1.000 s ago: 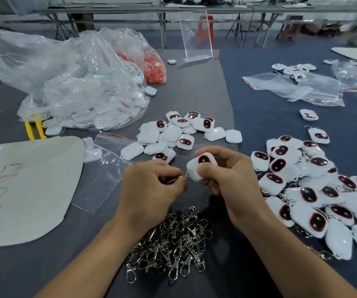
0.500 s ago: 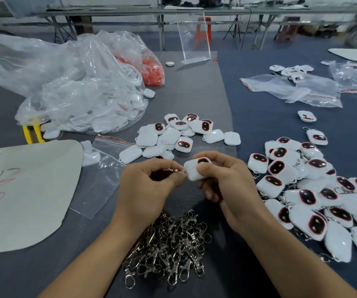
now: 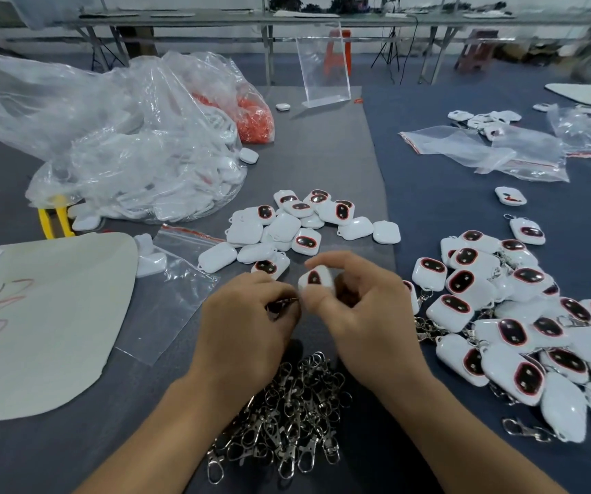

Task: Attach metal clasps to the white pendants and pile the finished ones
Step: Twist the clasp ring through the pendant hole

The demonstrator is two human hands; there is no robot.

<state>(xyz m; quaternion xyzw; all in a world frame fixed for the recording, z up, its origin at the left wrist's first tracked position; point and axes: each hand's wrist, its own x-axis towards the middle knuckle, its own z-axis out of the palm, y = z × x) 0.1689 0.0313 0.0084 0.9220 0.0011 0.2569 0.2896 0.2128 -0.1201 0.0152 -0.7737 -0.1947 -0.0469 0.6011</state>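
My right hand (image 3: 361, 315) grips a white pendant (image 3: 316, 279) with a dark red-rimmed oval on its face. My left hand (image 3: 247, 326) pinches a small metal clasp (image 3: 285, 302) whose tip meets the pendant's left edge. A heap of loose metal clasps (image 3: 287, 415) lies just below both hands. A group of bare white pendants (image 3: 287, 226) sits beyond my hands. To the right spreads a pile of pendants with clasps on them (image 3: 522, 315).
A big clear bag of white parts (image 3: 137, 165) and a bag of orange pieces (image 3: 255, 115) lie at the back left. A beige sheet (image 3: 44, 315), empty zip bags (image 3: 169, 290), yellow handles (image 3: 53, 217) and an acrylic stand (image 3: 324, 65) surround the work spot.
Both hands stay together at the centre. The pendant has turned in my right hand, its oval face now pointing more upright, while the clasp stays pressed against its left edge.
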